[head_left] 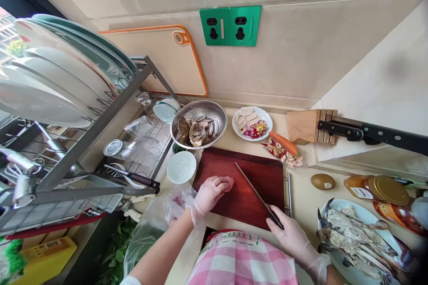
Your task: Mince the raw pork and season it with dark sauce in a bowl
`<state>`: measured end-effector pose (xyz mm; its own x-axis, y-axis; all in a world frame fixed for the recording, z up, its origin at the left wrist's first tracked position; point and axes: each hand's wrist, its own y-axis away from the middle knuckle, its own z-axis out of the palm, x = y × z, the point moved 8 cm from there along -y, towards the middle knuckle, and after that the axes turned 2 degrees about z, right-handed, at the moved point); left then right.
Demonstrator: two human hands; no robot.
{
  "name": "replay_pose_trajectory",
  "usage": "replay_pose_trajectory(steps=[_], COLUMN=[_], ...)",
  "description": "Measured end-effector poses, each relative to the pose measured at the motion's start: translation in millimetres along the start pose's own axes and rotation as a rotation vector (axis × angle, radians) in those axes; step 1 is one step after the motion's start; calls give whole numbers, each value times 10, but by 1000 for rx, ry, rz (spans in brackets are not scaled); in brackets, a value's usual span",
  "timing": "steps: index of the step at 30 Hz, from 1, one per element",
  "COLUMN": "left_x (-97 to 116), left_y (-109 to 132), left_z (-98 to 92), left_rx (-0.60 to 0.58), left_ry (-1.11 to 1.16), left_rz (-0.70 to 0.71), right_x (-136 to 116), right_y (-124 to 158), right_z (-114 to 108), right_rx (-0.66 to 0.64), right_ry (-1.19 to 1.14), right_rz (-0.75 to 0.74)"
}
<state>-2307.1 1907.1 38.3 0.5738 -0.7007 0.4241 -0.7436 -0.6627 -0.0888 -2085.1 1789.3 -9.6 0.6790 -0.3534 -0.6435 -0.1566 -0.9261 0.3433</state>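
Observation:
My left hand (211, 192), in a clear glove, is closed over a small piece of pink raw meat (228, 183) on the dark red cutting board (249, 205). The meat shows past my fingertips. My right hand (289, 230), gloved too, grips the black handle of a kitchen knife (256, 191). The blade slants up and left over the board, apart from the meat. Behind the board stand a metal colander (220, 136) with pieces of seafood and a white plate (268, 118) of sliced pale sticks and chopped red onion. A white bowl (181, 167) sits left of the board.
On the left is a dish rack (96, 129) with plates and glasses. A carrot (283, 143), garlic, a knife block (302, 124), a kiwi (323, 181) and jars (374, 189) stand right. A plate (364, 218) of cut crab lies near my right arm; a plastic bag (150, 222) is by my left.

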Motion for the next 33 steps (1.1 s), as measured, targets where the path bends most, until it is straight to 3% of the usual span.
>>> replay_pose_trajectory(steps=[5, 10, 15, 21, 24, 28, 33], left_x=[110, 137, 134, 95, 81, 78, 67], left_y=[175, 29, -7, 12, 9, 2, 3], left_z=[34, 228, 285, 320, 303, 256, 219], left_rx=[170, 143, 132, 141, 168, 190, 209], left_ry=[-190, -341, -464, -350, -249, -169, -132], left_rz=[-129, -185, -196, -220, -252, -293, -282], right_x=[-241, -540, -494, -466, -667, -945, -844], right_y=[12, 16, 95, 65, -182, -486, -318], right_z=[72, 167, 144, 38, 150, 281, 93], right_rx=[-49, -59, -32, -161, -248, -244, -229], right_ry=[125, 361, 544, 631, 665, 669, 639], right_rz=[-91, -226, -319, -301, -255, -242, -249])
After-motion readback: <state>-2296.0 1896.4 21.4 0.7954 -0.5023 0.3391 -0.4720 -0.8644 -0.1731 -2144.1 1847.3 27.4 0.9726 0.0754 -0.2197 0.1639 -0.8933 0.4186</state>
